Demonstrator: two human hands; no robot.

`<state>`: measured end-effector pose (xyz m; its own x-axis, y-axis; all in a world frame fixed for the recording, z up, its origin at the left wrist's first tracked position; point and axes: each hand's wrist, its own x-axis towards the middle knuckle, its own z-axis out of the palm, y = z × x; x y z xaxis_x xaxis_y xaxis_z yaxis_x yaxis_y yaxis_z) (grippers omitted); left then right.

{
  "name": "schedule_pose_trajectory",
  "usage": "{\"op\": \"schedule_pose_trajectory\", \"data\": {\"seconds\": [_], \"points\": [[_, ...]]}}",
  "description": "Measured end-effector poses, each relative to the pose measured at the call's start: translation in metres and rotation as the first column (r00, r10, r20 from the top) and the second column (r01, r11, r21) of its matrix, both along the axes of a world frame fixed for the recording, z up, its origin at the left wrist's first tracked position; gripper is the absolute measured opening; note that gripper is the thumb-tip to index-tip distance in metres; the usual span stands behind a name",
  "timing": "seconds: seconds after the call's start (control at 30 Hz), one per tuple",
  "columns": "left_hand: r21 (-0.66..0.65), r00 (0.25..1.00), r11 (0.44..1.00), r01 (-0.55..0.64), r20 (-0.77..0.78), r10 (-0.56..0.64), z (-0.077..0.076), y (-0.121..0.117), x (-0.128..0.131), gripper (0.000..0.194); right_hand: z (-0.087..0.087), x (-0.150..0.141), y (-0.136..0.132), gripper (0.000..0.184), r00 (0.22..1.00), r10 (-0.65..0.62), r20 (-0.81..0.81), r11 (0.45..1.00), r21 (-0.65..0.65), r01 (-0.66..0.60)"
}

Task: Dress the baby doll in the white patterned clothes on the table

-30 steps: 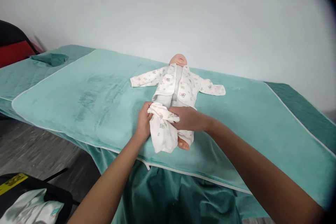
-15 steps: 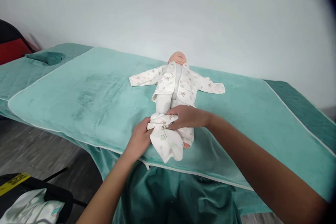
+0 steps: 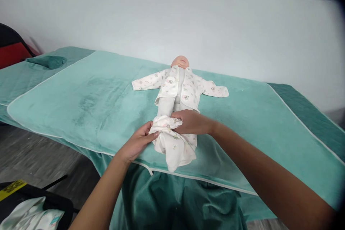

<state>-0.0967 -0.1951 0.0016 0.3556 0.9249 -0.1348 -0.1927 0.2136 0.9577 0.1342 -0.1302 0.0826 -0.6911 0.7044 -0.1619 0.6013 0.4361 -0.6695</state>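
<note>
A baby doll [image 3: 180,61] lies on its back, its head toward the wall. It wears an unfastened white printed jacket [image 3: 192,90] with both sleeves spread out. White printed baby pants [image 3: 175,147] are bunched around the lower part of its legs, and loose cloth hangs toward me. My left hand [image 3: 140,138] pinches the bunched edge of the pants at the doll's leg on the left. My right hand [image 3: 188,122] grips the same bunched edge from the other side, its fingers partly hidden in the cloth. The doll's feet are covered by the fabric.
A green plush sheet [image 3: 107,79] covers the bed, which stands against a white wall [image 3: 161,18]. At lower left is a black chair [image 3: 63,201] with white printed cloth [image 3: 35,215] on it. A red and black chair [image 3: 13,52] stands at far left.
The bunched pants have shifted, and their loose end now hangs further right. My left hand's thumb has moved onto the front of the cloth. My right hand stays in nearly the same place.
</note>
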Motion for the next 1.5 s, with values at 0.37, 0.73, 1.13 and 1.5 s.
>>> {"op": "schedule_pose_trajectory", "data": {"seconds": [0.37, 0.73, 1.13, 1.5], "points": [[0.277, 0.910, 0.903, -0.329, -0.162, 0.381, -0.001, 0.068, 0.013, 0.022, -0.015, -0.008, 0.002, 0.011, 0.974, -0.226, 0.034, 0.950, 0.227, 0.213], [0.131, 0.893, 0.925, -0.356, -0.244, 0.378, 0.006, 0.029, 0.027, 0.022, -0.016, 0.002, -0.001, 0.012, 0.896, -0.408, -0.174, 0.907, -0.185, 0.378], [0.060, 0.977, 0.976, -0.210, 0.034, 0.209, 0.008, 0.006, 0.033, 0.055, -0.023, 0.003, -0.009, 0.014, 0.845, -0.457, -0.277, 0.887, -0.220, 0.407], [0.282, 0.776, 0.753, -0.595, -0.043, 0.629, 0.000, 0.074, 0.040, 0.023, -0.018, 0.007, -0.001, 0.010, 0.880, -0.424, -0.214, 0.894, -0.252, 0.370]]}}
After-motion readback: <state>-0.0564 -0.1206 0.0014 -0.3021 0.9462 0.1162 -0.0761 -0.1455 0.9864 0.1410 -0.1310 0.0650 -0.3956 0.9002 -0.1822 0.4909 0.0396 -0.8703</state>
